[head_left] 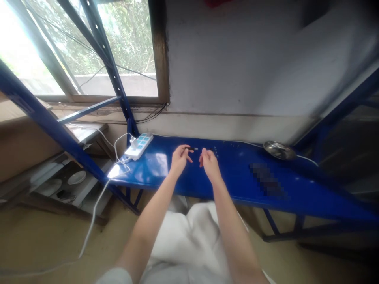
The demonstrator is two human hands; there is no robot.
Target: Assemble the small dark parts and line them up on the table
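Note:
My left hand (179,158) hovers over a blue metal shelf top (237,177), pinching a small black object with a silver end (191,148), perhaps a USB plug or drive. Just to its right is my right hand (209,163), its fingers apart and nothing visible in them. Its fingertips are close to the black object without touching it. Several tiny dark pieces (215,152) lie on the blue surface beyond my right hand. Their exact kind is too small to tell.
A white power strip (138,146) with a plug in it lies at the shelf's left end, its white cable (94,209) dropping to the floor. A steel dish (278,150) stands at the back right. Blue shelf uprights (109,59) rise before a window.

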